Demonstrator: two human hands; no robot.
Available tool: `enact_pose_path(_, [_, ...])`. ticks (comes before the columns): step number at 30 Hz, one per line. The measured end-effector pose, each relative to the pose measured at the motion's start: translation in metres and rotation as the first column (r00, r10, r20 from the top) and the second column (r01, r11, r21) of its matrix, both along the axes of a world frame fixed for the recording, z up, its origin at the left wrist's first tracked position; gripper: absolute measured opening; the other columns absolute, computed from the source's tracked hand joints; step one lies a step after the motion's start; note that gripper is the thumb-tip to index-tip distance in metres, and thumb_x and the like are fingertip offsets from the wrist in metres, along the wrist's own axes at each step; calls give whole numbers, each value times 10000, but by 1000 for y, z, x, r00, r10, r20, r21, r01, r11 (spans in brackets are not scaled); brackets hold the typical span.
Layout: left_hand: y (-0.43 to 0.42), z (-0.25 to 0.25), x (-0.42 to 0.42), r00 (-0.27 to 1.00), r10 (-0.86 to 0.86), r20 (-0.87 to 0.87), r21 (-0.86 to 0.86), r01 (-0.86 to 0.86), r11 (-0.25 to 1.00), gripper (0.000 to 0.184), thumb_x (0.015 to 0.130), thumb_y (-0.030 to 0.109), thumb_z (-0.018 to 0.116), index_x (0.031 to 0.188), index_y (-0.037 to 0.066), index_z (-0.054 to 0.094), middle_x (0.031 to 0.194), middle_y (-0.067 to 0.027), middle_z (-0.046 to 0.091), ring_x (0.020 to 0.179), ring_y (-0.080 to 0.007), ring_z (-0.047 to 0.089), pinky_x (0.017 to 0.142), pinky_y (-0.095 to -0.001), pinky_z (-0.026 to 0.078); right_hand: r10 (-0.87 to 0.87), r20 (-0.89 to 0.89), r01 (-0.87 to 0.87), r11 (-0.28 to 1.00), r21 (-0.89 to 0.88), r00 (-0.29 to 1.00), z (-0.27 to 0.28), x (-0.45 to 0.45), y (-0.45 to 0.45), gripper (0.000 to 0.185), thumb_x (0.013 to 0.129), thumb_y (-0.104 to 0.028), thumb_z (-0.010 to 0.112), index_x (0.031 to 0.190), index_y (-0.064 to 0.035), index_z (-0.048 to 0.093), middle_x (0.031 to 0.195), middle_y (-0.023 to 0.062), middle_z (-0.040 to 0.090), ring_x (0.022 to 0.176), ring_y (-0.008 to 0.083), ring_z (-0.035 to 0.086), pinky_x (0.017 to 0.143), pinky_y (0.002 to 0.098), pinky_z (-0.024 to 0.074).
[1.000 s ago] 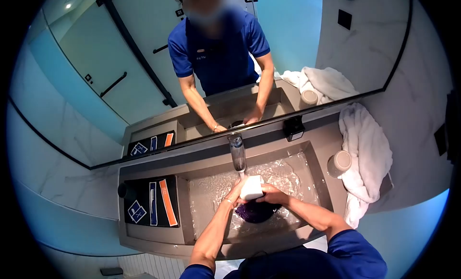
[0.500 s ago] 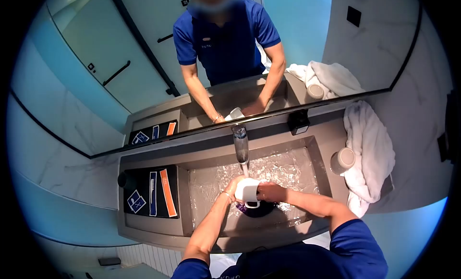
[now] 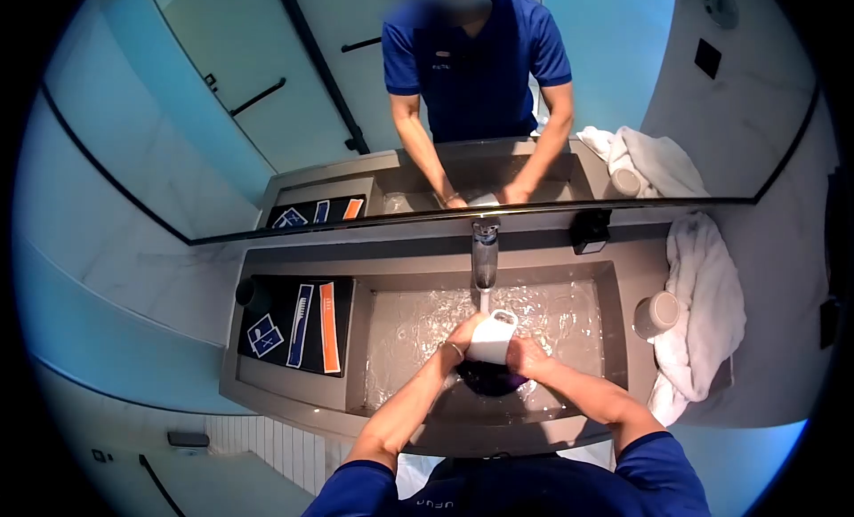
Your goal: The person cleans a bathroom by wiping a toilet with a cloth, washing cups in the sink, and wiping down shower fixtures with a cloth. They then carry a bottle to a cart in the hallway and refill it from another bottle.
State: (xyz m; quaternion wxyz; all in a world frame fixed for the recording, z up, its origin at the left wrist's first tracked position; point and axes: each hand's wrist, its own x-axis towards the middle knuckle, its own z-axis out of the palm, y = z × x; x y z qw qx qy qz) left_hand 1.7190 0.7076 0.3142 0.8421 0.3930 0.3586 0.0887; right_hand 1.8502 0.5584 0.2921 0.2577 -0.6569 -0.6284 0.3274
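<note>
Seemingly, left hand (image 3: pixel 466 333) and right hand (image 3: pixel 530 357) hold mug (image 3: pixel 490 341)

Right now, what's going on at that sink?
A person in a blue shirt holds a white mug in the left hand, with the right hand at its right side. They're over the sink, with the faucet running just beyond the mug. A dark purple item shows below, too hidden to name. A beige cup and white towel lie to the right.
</note>
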Motion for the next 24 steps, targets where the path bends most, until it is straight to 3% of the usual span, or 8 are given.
enact_pose_path(6, [-15, 28, -18, 982, -85, 171, 189, 52, 981, 394, 894, 290, 550, 1203, 48, 521, 975, -81, 616, 871, -179, 603, 775, -289, 484, -132, -581, 191, 981, 41, 803, 68, -21, 3, 429, 727, 7, 681, 1138, -23, 560, 1025, 101, 638, 968, 235, 598, 838, 365, 479])
enact_pose_path(9, [-18, 50, -17, 983, 89, 159, 321, -137, 937, 478, 889, 294, 556, 1244, -14, 476, 1061, -99, 590, 949, -169, 575, 827, -283, 459, -389, -906, 267, 903, -338, 168, 76, -41, 9, 437, 711, -43, 742, 1115, 0, 583, 1090, 124, 616, 1017, 224, 579, 892, 350, 450])
enact_pose_path(10, [-16, 58, -18, 970, 99, 221, 165, -137, 977, 485, 883, 310, 564, 1219, -34, 495, 1059, -95, 595, 946, -159, 574, 823, -272, 455, -389, -906, 264, 903, -339, 169, 76, -35, 8, 437, 711, -43, 742, 1115, 0, 583, 1090, 124, 616, 1017, 224, 579, 892, 350, 450])
enact_pose_path(12, [-8, 39, -19, 983, 90, 158, 93, -105, 990, 523, 873, 353, 569, 1220, -30, 494, 1065, -104, 600, 955, -168, 580, 799, -291, 476, 261, -109, -208, 912, 354, 959, 77, -11, 7, 443, 693, -161, 757, 1085, -20, 607, 1104, 167, 599, 1006, 286, 591, 845, 370, 480])
enact_pose_path(13, [-7, 28, -21, 997, 8, 82, -20, -6, 1000, 567, 865, 417, 548, 1226, -17, 494, 1077, -109, 599, 972, -180, 579, 794, -324, 487, 388, 222, -364, 921, -140, 895, 90, -4, 10, 456, 693, -255, 727, 1086, -54, 614, 1128, 196, 568, 1005, 355, 573, 818, 416, 490])
enact_pose_path(20, [-2, 33, -29, 972, -211, -100, -32, 209, 977, 663, 871, 589, 427, 1299, 83, 453, 1242, -95, 530, 1114, -246, 512, 869, -387, 457, -4, -396, 138, 940, 311, 918, 47, -14, 11, 561, 660, 114, 582, 1206, 3, 517, 1163, 144, 587, 1105, 257, 536, 964, 366, 422])
enact_pose_path(22, [-13, 2, -26, 1000, 13, 11, 505, -17, 863, 552, 888, 435, 542, 1319, 104, 443, 1236, -110, 520, 1123, -197, 507, 860, -304, 453, -410, -906, 141, 896, -421, -101, 57, -22, 11, 462, 726, 59, 591, 1181, 8, 530, 1141, 164, 591, 1056, 277, 564, 938, 375, 440])
enact_pose_path(24, [-15, 25, -11, 981, 146, 128, 735, -192, 650, 477, 855, 309, 618, 1243, 60, 499, 1047, -90, 605, 939, -184, 595, 767, -314, 494, -451, -893, 293, 853, -432, -4, 33, -46, 17, 358, 788, -17, 565, 1145, -10, 544, 1088, 161, 613, 994, 282, 593, 934, 393, 446])
